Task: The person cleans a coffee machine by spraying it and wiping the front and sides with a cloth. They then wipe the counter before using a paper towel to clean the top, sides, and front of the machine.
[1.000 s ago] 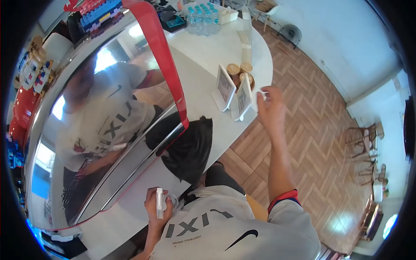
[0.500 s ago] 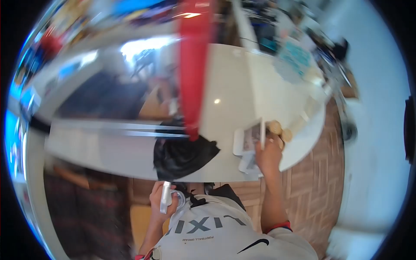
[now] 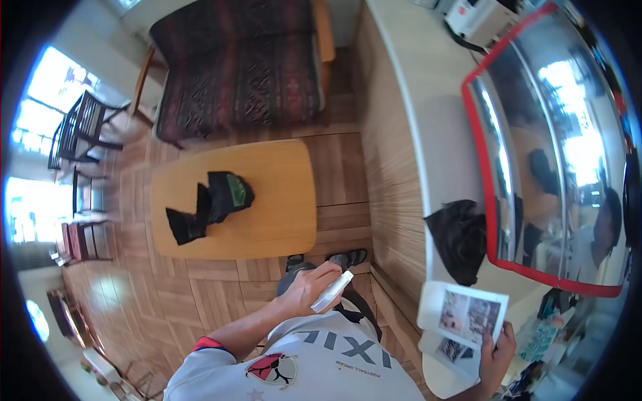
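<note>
In front of my shirt, my left hand is closed around a small white device. At the lower right, my right hand grips the edge of a white-bordered printed card, which shows pictures. A second printed card lies below it on the white counter. Beside the cards, a crumpled black cloth or bag rests on the counter, touching or close to a red-framed glass case.
A low wooden table holds a black bag with a green patch. Behind it stands a sofa with a patterned cover. Dark chairs are by the windows. A white machine sits on the counter's far end.
The view has swung left, bringing the low table and sofa into sight. The counter and glass case now appear on the right. Both hands still hold their items.
</note>
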A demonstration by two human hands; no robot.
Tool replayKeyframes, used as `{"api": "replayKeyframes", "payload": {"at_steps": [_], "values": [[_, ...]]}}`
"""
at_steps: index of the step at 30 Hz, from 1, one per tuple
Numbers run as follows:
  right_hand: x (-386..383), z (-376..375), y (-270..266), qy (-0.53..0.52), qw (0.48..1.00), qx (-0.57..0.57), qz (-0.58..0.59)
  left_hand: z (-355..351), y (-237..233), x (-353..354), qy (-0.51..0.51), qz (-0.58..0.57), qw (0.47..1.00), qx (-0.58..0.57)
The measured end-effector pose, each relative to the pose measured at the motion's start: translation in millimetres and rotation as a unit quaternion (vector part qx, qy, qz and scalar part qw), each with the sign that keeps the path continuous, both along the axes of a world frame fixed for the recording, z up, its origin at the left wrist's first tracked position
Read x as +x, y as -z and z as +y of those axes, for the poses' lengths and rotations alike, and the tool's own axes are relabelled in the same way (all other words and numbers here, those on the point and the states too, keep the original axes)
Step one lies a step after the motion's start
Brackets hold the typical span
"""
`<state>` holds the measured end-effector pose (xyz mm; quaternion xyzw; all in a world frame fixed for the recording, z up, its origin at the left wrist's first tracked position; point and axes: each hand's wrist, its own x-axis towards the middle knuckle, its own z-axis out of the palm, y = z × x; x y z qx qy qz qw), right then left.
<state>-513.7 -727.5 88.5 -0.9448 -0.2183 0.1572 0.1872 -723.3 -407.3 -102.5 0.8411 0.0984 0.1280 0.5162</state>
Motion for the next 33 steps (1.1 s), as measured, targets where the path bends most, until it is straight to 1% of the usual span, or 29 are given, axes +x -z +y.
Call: {"api": "replayKeyframes", "payload": {"at_steps": [1,3,4,5,6,7,8,9,11,12,13,15,16,17,19,21,23,24,27,28,30,31,33], "values": [[-7.9,29.7,6.4,-0.042,0.999,0.012,0.021,4.0,2.5,-23.2,-0.014,0.000,1.000,-0.001],[-34.9,86.7,60.8,-0.097,0.993,0.061,-0.028,14.7,6.9,-69.5,-0.084,0.009,0.996,-0.018],[-45.8,124.2,89.7,-0.159,0.985,0.063,-0.023,18.7,13.1,-92.0,-0.095,0.011,0.995,-0.019],[-70.9,167.9,113.1,-0.140,0.987,0.074,0.020,25.6,16.3,-118.1,-0.120,0.010,0.993,0.002],[-89.9,192.1,165.6,-0.196,0.977,0.082,-0.031,35.2,18.3,-146.3,-0.140,0.012,0.990,0.024],[-113.5,223.0,208.4,-0.210,0.977,0.035,-0.018,39.5,17.2,-175.4,-0.148,0.019,0.989,0.014],[-138.1,251.7,257.5,-0.238,0.969,0.055,-0.024,44.0,14.2,-203.9,-0.176,0.041,0.983,0.020],[-167.6,292.3,272.4,-0.226,0.972,0.010,0.055,52.1,12.9,-228.1,-0.205,0.058,0.976,0.032],[-212.2,341.9,370.3,-0.299,0.950,0.086,0.028,56.7,21.1,-279.5,-0.278,0.069,0.956,0.056],[-234.9,372.4,389.9,-0.306,0.946,0.056,0.096,57.7,24.5,-302.9,-0.308,0.091,0.945,0.061],[-253.0,392.8,424.3,-0.331,0.939,0.027,0.092,55.7,26.2,-326.0,-0.332,0.117,0.934,0.063],[-284.3,430.8,463.4,-0.343,0.932,0.020,0.117,49.1,32.2,-366.7,-0.373,0.175,0.908,0.073],[-297.7,446.9,485.5,-0.342,0.934,0.018,0.105,49.3,32.1,-377.5,-0.404,0.167,0.896,0.076],[-309.2,459.4,502.9,-0.341,0.935,0.015,0.093,47.1,34.0,-389.1,-0.404,0.172,0.895,0.075],[-326.8,480.0,524.1,-0.333,0.937,0.002,0.102,39.9,37.7,-412.4,-0.448,0.209,0.868,0.038],[-342.1,489.8,539.5,-0.326,0.939,-0.012,0.111,32.9,48.4,-430.8,-0.456,0.218,0.862,0.029],[-349.9,494.6,549.4,-0.327,0.941,-0.040,0.082,29.0,57.2,-440.6,-0.475,0.222,0.851,0.012],[-354.5,496.8,548.4,-0.327,0.941,-0.042,0.081,31.3,57.7,-441.7,-0.476,0.221,0.851,0.007],[-364.1,501.9,544.1,-0.261,0.963,-0.059,0.041,38.2,62.3,-448.3,-0.463,0.217,0.859,0.004],[-365.6,502.3,543.9,-0.259,0.963,-0.061,0.037,40.6,64.6,-449.5,-0.462,0.214,0.861,0.001],[-369.1,501.9,539.1,-0.300,0.951,-0.049,0.054,44.8,67.2,-450.3,-0.469,0.209,0.858,0.002],[-372.1,501.4,534.7,-0.297,0.952,-0.051,0.051,45.5,67.9,-450.6,-0.467,0.206,0.860,-0.001],[-378.0,501.6,527.4,-0.249,0.961,-0.063,0.105,49.2,69.1,-451.5,-0.470,0.204,0.859,-0.002]]}}
